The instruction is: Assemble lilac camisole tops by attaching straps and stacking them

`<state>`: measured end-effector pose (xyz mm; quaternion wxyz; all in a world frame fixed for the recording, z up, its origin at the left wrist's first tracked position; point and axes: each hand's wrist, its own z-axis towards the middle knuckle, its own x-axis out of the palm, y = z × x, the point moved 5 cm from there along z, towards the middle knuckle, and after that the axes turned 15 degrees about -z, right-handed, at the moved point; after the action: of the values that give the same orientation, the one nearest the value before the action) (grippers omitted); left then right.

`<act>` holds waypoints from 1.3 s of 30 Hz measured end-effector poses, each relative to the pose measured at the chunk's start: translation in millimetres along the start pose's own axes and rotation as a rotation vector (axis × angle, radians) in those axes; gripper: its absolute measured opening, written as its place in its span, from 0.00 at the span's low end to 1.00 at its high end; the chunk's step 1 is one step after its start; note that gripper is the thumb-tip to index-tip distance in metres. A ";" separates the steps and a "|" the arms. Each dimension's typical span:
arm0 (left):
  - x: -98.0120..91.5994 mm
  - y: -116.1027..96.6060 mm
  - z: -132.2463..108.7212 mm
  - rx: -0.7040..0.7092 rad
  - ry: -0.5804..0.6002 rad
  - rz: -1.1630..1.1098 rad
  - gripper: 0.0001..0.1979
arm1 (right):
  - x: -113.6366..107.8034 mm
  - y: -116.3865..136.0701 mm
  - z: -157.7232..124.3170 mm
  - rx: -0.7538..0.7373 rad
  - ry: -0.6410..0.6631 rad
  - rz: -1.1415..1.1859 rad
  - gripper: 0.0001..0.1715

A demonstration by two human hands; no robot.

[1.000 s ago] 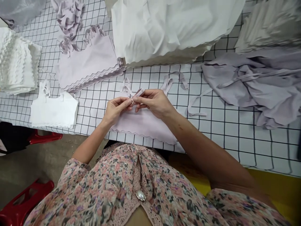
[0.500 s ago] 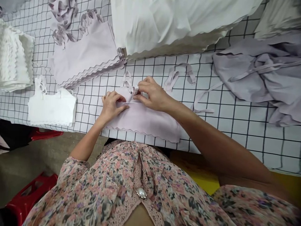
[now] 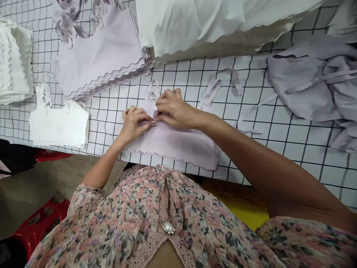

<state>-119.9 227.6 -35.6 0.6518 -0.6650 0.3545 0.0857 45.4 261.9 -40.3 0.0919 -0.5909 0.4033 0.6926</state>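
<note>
A lilac bra top (image 3: 178, 145) with a wavy hem lies flat at the table's near edge. My left hand (image 3: 135, 124) pinches its upper edge between thumb and index finger, a ring showing on one finger. Close beside it, my right hand (image 3: 174, 110) is closed on a short lilac strap (image 3: 155, 111) at the garment's neckline, fingertips almost meeting my left ones. Exactly how the strap end meets the fabric is hidden by the fingers. One loop of strap (image 3: 152, 89) stands up behind the hands, and another strap (image 3: 213, 87) lies to the right on the table.
A lilac garment stack (image 3: 100, 59) and white fabric pile (image 3: 223, 26) lie behind. Left are white tops (image 3: 60, 126) and folded white pieces (image 3: 13, 63). Loose lilac garments (image 3: 309, 82) cover the right of the grid-patterned cloth (image 3: 281, 145). A red stool (image 3: 41, 225) stands below left.
My right hand has moved slightly left with the strap, bringing its fingertips up to my left hand at the top's edge. The view has shifted a little.
</note>
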 end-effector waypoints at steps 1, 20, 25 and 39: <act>0.7 0.2 0.1 0.001 0.007 0.007 0.04 | 0.2 -0.8 0.7 -0.008 -0.004 0.006 0.14; 2.4 4.2 0.6 0.022 0.014 -0.003 0.08 | 2.1 2.0 3.5 -0.051 -0.060 0.046 0.13; 2.0 4.6 0.2 0.008 0.007 -0.024 0.10 | 7.7 11.6 -4.1 0.034 -0.221 0.073 0.13; -2.0 8.0 -0.8 -0.020 0.063 -0.081 0.13 | -8.3 -19.2 13.0 0.244 -0.371 -0.277 0.31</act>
<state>-126.3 228.4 -40.8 0.6367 -0.6875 0.3467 0.0419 49.7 286.1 -41.8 0.3287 -0.4880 0.3754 0.7162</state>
